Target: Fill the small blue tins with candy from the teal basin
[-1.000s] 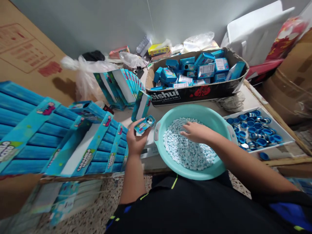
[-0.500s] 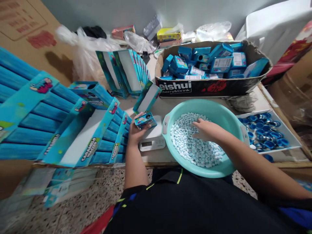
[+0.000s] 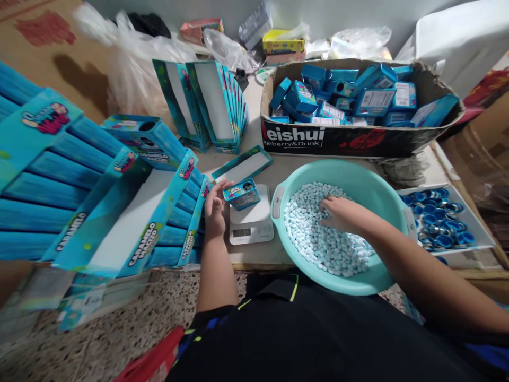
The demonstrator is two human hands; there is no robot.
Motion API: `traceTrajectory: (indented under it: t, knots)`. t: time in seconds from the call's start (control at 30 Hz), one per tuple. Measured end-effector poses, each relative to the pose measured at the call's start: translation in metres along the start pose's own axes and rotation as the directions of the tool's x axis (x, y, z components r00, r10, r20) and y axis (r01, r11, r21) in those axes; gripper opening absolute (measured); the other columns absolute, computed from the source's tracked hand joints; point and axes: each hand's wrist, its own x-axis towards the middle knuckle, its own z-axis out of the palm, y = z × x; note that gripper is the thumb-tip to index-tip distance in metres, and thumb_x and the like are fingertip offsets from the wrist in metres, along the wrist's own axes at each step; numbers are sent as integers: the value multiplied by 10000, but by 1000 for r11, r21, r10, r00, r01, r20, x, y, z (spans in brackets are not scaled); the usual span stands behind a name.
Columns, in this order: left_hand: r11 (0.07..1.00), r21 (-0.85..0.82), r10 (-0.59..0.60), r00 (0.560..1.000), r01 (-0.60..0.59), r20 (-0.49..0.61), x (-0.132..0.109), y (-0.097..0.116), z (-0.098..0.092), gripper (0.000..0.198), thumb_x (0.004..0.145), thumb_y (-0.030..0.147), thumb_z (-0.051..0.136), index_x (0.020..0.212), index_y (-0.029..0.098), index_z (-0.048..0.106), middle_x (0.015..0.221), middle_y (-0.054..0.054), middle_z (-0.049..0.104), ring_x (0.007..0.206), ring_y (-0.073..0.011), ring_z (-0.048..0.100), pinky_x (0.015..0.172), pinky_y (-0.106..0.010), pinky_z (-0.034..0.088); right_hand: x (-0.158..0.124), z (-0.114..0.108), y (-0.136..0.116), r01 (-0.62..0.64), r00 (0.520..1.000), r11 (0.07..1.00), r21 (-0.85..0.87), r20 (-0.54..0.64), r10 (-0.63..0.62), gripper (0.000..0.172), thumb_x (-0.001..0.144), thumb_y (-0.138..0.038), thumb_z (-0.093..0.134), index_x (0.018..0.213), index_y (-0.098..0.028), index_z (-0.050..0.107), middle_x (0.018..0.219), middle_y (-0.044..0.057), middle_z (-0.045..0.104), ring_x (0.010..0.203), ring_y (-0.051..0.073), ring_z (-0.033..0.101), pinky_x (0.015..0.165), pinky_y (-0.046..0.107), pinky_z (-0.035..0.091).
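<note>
A small blue tin (image 3: 242,194) with a round opening on top rests on a white digital kitchen scale (image 3: 251,229). My left hand (image 3: 214,208) is just left of the tin, its fingers spread and holding nothing. My right hand (image 3: 342,215) is pressed palm down into pale blue round candies (image 3: 314,236), which fill the bottom of a teal plastic basin (image 3: 318,175). The fingers are half buried, so I cannot tell whether they hold any candies.
A flat blue display tray (image 3: 242,165) lies behind the scale. Stacked blue candy display boxes (image 3: 131,212) crowd the left. A cardboard box (image 3: 318,138) of blue tins stands at the back, and a white tray (image 3: 441,223) of blue lids lies right.
The blue tin has gone from my left hand to the scale, and that hand has opened and moved left. The flat blue tray now lies down. The view has shifted.
</note>
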Motion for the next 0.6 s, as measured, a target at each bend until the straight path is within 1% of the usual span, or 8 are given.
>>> traceTrajectory:
  t: [0.13, 0.33, 0.5, 0.53, 0.6]
  knots:
    - [1000, 6, 7, 1000, -6, -11, 0, -1, 2, 819, 845, 888, 545, 1320, 233, 673, 1267, -142, 708, 1196, -321, 709, 969, -410, 608, 2, 2, -1, 13, 999, 1000, 20, 51, -14, 275, 970, -333, 690, 1143, -120, 703, 1178, 175, 709, 1061, 332, 704, 876, 378, 510]
    - [999, -33, 14, 999, -15, -39, 1, -6, 0, 769, 862, 863, 554, 1271, 228, 698, 1267, -139, 710, 1189, -309, 706, 1010, -406, 593, 2, 5, 1, 27, 998, 998, 59, 57, -30, 263, 965, -354, 681, 1107, -135, 715, 1153, 164, 727, 994, 315, 713, 801, 369, 506]
    - [1000, -6, 3, 1000, -4, -28, 1, -3, -1, 803, 864, 873, 538, 1277, 200, 682, 1257, -154, 710, 1178, -317, 716, 988, -410, 607, 1, 2, 1, 14, 997, 998, 67, 80, -19, 239, 952, -341, 690, 1077, -140, 719, 1103, 155, 746, 972, 316, 718, 757, 356, 493]
    - [1000, 17, 10, 1000, -10, -20, 1, -3, -1, 809, 855, 868, 564, 1293, 196, 672, 1266, -158, 707, 1179, -319, 718, 990, -412, 607, 1, 2, 0, 10, 996, 998, 65, 86, -15, 235, 947, -340, 692, 1074, -144, 721, 1093, 152, 750, 967, 315, 718, 754, 356, 495]
    - [993, 109, 33, 999, -33, 0, 1, -4, 1, 827, 788, 827, 703, 1322, 198, 656, 1288, -158, 703, 1168, -318, 724, 994, -417, 610, 1, 1, -1, 6, 996, 998, 59, 90, -11, 231, 945, -341, 688, 1072, -151, 724, 1083, 151, 754, 968, 318, 717, 763, 363, 507]
